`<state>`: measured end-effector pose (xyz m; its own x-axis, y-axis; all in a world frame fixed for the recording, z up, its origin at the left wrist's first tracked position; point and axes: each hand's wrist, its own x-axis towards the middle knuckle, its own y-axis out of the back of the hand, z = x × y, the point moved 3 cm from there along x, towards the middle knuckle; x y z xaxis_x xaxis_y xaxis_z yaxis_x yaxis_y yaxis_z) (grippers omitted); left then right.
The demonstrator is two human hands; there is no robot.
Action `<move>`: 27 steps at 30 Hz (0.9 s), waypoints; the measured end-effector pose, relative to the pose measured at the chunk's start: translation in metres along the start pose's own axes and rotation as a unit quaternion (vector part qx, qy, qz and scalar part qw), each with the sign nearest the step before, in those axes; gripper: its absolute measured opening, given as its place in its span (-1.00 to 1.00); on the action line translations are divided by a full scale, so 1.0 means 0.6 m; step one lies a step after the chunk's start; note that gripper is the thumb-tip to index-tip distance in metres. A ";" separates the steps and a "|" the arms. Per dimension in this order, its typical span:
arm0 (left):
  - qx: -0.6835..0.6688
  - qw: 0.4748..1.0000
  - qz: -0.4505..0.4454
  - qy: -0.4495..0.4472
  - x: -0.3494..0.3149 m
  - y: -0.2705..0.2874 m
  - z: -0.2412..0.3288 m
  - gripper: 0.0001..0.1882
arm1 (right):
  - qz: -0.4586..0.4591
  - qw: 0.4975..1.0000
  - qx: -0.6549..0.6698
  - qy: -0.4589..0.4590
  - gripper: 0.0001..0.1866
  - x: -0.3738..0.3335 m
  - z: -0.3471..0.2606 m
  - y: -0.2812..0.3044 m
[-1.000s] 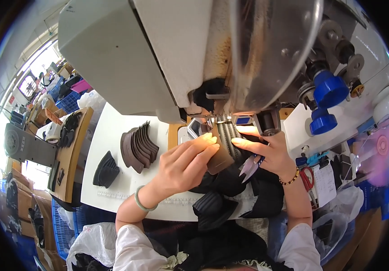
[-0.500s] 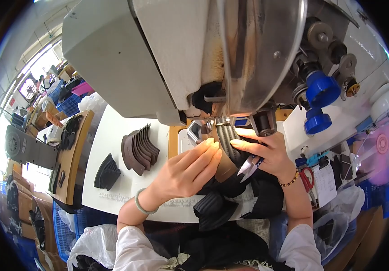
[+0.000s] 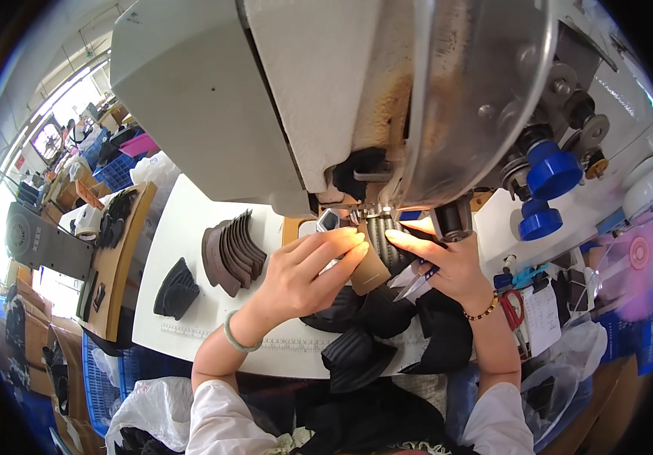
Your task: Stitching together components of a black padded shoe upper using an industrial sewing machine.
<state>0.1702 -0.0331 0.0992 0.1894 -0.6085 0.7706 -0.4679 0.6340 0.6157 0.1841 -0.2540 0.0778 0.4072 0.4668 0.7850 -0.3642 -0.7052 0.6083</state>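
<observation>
A brown panel (image 3: pixel 370 276) lies at the needle area of a pale sewing machine (image 3: pixel 307 91), pinched by the left hand (image 3: pixel 300 274), beside a ribbed dark piece (image 3: pixel 380 236) touched by the right hand (image 3: pixel 455 267), which grips snips (image 3: pixel 413 287); fanned brown pieces (image 3: pixel 229 252) rest on the white surface (image 3: pixel 156 262).

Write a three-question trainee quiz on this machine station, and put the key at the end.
1. True or false: the left hand touches the flat brown piece.
2. Where are the blue-handled snips? A) flat on the white table; B) in the right hand; C) hooked on the machine.
3. Fill in: in the picture, the brown stack lies to the ____ of the smaller black stack.

Key: 1. True. 2. B. 3. Right.
</observation>
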 end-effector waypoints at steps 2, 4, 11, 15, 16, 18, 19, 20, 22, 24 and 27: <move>-0.003 1.000 0.008 -0.001 0.001 0.000 0.002 -0.58 | 0.003 1.000 0.007 0.000 -0.43 0.001 0.000 0.001; -0.006 0.999 0.000 0.032 0.005 -0.001 0.005 -0.62 | 0.005 1.000 0.015 -0.003 -0.43 -0.001 0.002 0.002; -0.116 0.986 0.027 0.119 -0.001 0.011 0.003 -0.61 | 0.000 0.998 0.060 0.001 -0.46 0.005 0.008 0.006; -0.047 0.997 -0.011 0.066 0.007 0.014 0.028 -0.57 | 0.003 0.997 0.076 0.004 -0.46 0.008 0.007 0.008; -0.029 0.998 -0.006 0.049 0.007 0.013 0.032 -0.57 | -0.001 0.998 0.067 0.003 -0.47 0.007 0.006 0.009; -0.001 1.000 -0.007 0.023 0.008 0.010 0.035 -0.57 | 0.008 0.999 0.043 0.015 -0.48 0.004 0.009 0.008; 0.001 1.000 -0.004 0.022 0.007 0.009 0.036 -0.57 | 0.008 0.999 0.041 0.018 -0.48 0.002 0.008 0.011; 0.003 1.000 0.000 0.015 0.003 0.007 0.037 -0.57 | -0.005 0.998 0.058 0.003 -0.47 0.000 0.006 0.010; 0.010 1.000 0.013 0.002 0.003 0.006 0.036 -0.56 | -0.018 0.997 0.073 -0.010 -0.47 0.001 0.006 0.006; 0.008 1.000 0.007 0.004 0.002 0.008 0.036 -0.56 | 0.004 0.997 0.077 -0.005 -0.49 0.003 0.002 0.002; 0.011 1.000 0.008 0.005 0.000 0.004 0.027 -0.56 | 0.002 0.997 0.076 -0.011 -0.50 0.000 0.003 0.000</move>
<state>0.1550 -0.0394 0.0976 0.1904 -0.5926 0.7827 -0.4892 0.6339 0.5990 0.1859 -0.2551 0.0780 0.4252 0.4532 0.7835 -0.2350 -0.7806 0.5791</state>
